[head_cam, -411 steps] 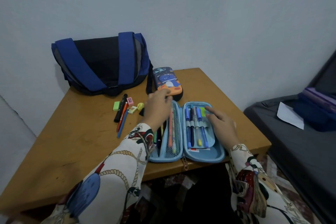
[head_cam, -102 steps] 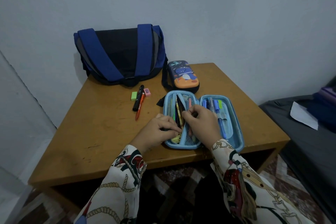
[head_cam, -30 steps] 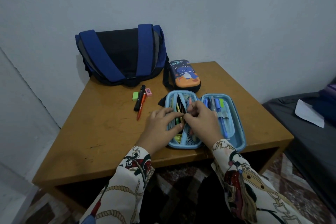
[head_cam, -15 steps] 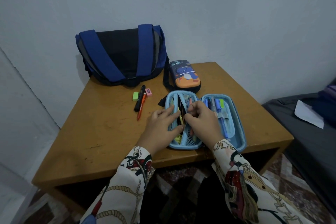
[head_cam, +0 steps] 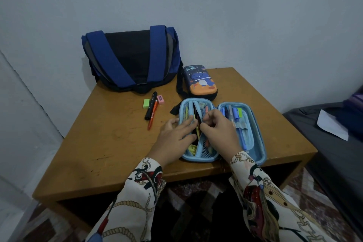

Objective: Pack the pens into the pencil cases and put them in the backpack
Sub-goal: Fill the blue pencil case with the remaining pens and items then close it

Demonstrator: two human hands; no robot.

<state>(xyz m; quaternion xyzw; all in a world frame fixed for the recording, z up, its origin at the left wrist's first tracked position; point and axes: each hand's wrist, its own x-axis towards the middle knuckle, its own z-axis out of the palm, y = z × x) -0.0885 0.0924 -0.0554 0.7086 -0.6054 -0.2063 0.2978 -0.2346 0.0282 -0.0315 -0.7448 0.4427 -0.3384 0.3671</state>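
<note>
The backpack (head_cam: 133,59) stands closed at the back of the counter (head_cam: 110,143), the open pencil case (head_cam: 253,149) near its front edge. The mesh pocket (head_cam: 208,151) is spread by the left hand (head_cam: 176,133) – flat grip – while something is pinched by the right hand (head_cam: 218,131); pens could be snagged – or the case nudged off.

open case (head_cam: 253,139) before shut case (head_cam: 200,82), backpack (head_cam: 133,61) behind, loose pens (head_cam: 152,110) left

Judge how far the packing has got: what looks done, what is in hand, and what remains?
Done: several pens sit under the elastic loops in the open blue case. In hand: the left hand and right hand work at its mesh pocket. Left: a black marker, orange pen, green eraser and pink eraser lie loose on the table; the dinosaur case sits outside the backpack.
</note>
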